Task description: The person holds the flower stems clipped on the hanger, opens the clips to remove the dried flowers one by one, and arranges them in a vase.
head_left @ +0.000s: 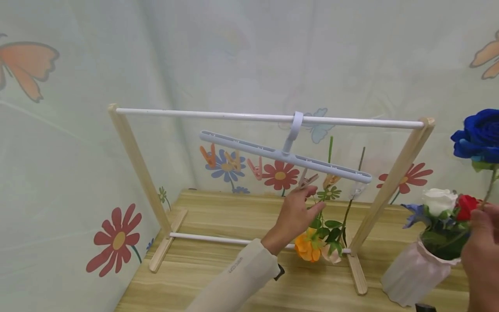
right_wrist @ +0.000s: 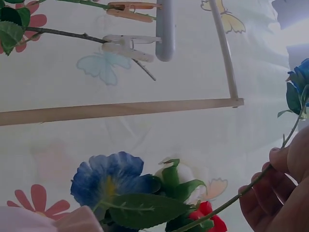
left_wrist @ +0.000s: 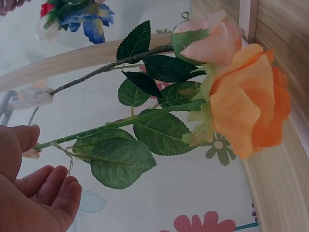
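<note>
My right hand (head_left: pixel 483 247) pinches the thin green stem of a blue rose (head_left: pixel 477 135), its bloom raised above the vase. My left hand (head_left: pixel 294 216) reaches up under the pale blue hanger (head_left: pixel 286 155), fingertips right at a greyish-pink clip (head_left: pixel 309 180), thumb apart from the fingers. Two roses hang upside down from the hanger's right end. The orange rose (left_wrist: pixel 251 104) has its stem in an orange clip (right_wrist: pixel 131 10); the pale pink rose (left_wrist: pixel 212 38) is in a clear clip (right_wrist: pixel 128 46). The right wrist view shows both stems held in their clips.
The hanger hooks over the white top rod (head_left: pixel 202 115) of a wooden-sided rack (head_left: pixel 136 169). Orange, yellow and pink clips (head_left: pixel 255 168) hang on its left half. A white vase (head_left: pixel 417 273) with white, red and blue flowers stands right of the rack on the wooden table (head_left: pixel 195 277).
</note>
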Demonstrator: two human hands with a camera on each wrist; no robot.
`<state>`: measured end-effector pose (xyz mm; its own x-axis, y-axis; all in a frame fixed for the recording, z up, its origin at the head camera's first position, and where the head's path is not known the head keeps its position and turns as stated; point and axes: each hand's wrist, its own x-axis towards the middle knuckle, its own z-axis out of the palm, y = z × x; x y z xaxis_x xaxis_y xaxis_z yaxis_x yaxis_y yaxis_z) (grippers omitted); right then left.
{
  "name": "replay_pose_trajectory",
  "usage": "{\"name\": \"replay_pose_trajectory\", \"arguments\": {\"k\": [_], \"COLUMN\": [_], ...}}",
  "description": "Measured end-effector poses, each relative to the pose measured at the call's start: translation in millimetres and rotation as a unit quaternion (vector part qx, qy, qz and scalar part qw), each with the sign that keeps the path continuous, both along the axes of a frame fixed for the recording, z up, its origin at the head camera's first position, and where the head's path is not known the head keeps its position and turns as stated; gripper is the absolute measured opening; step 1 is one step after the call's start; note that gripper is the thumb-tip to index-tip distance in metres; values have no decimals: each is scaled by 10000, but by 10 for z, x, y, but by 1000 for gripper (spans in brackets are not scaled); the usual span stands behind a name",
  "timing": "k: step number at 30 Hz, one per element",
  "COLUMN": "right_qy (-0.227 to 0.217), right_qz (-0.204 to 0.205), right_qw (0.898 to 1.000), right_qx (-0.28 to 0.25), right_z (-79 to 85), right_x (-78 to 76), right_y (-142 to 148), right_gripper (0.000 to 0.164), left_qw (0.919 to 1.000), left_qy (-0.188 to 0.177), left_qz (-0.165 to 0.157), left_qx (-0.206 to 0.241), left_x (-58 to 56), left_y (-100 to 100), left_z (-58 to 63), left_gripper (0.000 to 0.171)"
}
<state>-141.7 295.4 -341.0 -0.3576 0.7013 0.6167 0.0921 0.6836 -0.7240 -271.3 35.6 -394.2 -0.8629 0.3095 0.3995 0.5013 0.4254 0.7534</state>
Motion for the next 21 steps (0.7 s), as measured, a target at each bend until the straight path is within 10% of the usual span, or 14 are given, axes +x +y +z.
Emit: {"name": "replay_pose_trajectory", "arguments": {"k": [6, 21], "right_qy": [-947, -895], "right_qz": [-470, -183], "right_qw": [9909, 9823], "right_qx": [-835, -1636], "right_z": [-105, -458], "right_x": [35, -27], "right_y": [-19, 143], "right_gripper": [46, 21], "left_qw": [9996, 9999], "left_qy": [-197, 13], "left_qz": [-159, 122], "left_qx": [-91, 80], "left_x": [-10, -26], "left_y": [101, 207], "left_z": [-19, -34], "left_gripper": [45, 26]}}
